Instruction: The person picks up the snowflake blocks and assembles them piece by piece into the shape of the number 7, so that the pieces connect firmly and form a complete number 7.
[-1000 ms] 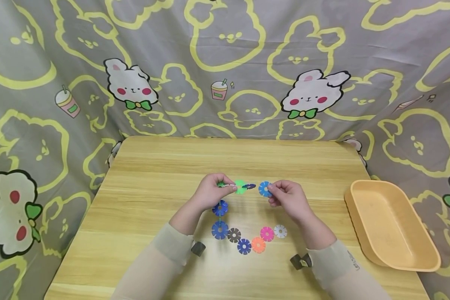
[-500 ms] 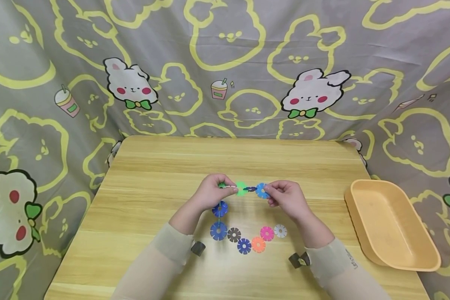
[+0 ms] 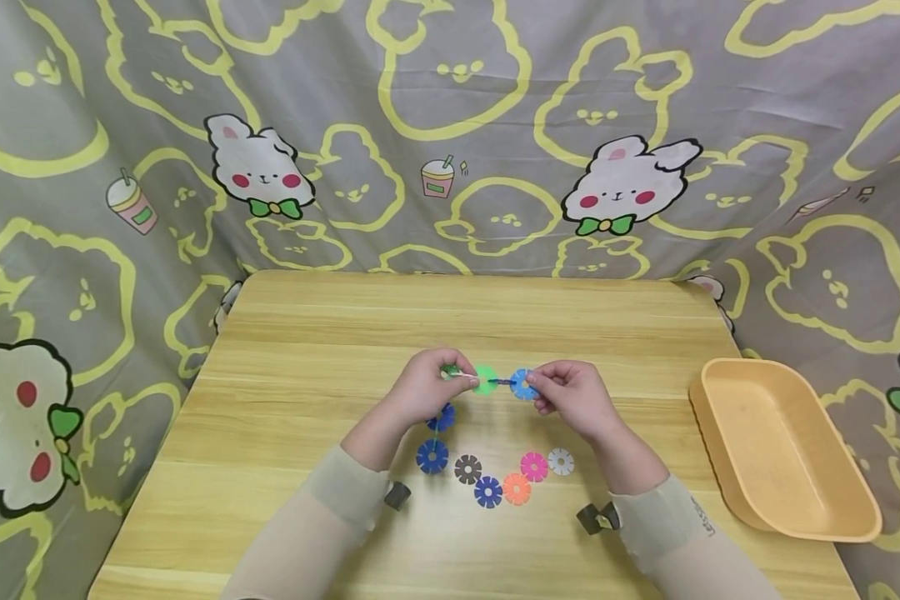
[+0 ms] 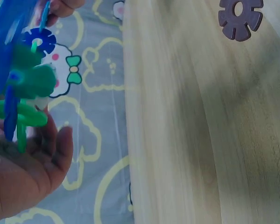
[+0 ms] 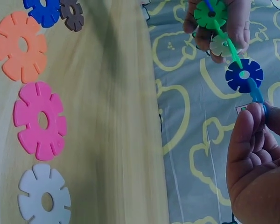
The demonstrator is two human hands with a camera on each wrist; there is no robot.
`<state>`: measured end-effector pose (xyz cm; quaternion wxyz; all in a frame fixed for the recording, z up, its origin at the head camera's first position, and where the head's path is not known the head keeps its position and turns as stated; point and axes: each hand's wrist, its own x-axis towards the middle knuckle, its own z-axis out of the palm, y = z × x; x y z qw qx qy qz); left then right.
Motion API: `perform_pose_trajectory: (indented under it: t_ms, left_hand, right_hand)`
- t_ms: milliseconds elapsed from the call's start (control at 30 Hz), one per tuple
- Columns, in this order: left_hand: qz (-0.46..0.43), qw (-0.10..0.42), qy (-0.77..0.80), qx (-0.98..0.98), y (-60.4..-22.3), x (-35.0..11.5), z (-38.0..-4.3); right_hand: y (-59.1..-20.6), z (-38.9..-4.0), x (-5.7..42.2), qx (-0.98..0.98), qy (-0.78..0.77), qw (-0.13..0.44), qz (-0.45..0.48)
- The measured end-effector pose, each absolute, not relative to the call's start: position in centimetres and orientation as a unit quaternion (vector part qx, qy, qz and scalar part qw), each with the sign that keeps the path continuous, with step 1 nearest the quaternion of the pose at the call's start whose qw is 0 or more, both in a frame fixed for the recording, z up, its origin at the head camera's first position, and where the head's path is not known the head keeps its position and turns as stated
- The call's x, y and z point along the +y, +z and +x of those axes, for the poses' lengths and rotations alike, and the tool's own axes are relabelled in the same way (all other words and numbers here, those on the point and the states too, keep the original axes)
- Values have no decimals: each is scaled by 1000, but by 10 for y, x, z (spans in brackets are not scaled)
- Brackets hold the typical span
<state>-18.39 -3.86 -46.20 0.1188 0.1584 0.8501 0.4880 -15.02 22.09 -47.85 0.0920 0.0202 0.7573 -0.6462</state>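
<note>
My left hand [image 3: 426, 387] pinches a chain of notched plastic discs near its white disc [image 5: 219, 46]. Beyond the fingertips the chain goes on with a bright green disc [image 3: 483, 385] and a dark blue disc [image 5: 233, 76], seen edge-on in the head view. At its right end is a light blue disc [image 3: 518, 380], pinched between thumb and fingers of my right hand [image 3: 581, 400]; it meets the dark blue disc at the slots. From the left hand the rest of the chain hangs toward me, ending in a large blue disc [image 3: 423, 460].
Loose discs lie in a curve on the wooden table [image 3: 330, 333] nearer me: brown [image 3: 461, 472], dark blue [image 3: 481, 497], orange [image 5: 4, 51], pink [image 5: 25, 121] and white [image 5: 30, 200]. An orange-yellow bin [image 3: 765, 450] stands at the right edge. A patterned curtain [image 3: 495, 108] surrounds the table.
My right hand has brought the light blue disc left, from apart to joined against the dark blue one. The hanging blue end has swung slightly left. The loose discs stayed put.
</note>
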Motion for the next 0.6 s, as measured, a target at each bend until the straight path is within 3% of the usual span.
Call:
perform_pose_trajectory:
  t_ms: [167,333,600]
  left_hand:
    - [193,39,431,881,-463,-34,-183]
    - [240,-7,365,899,-462,-30,-180]
    - [283,3,315,906,-465,-25,-178]
  right_hand:
    - [-478,-150,219,752,-653,87,30]
    - [-477,-149,214,757,-649,70,35]
    - [-476,-147,208,755,-652,59,32]
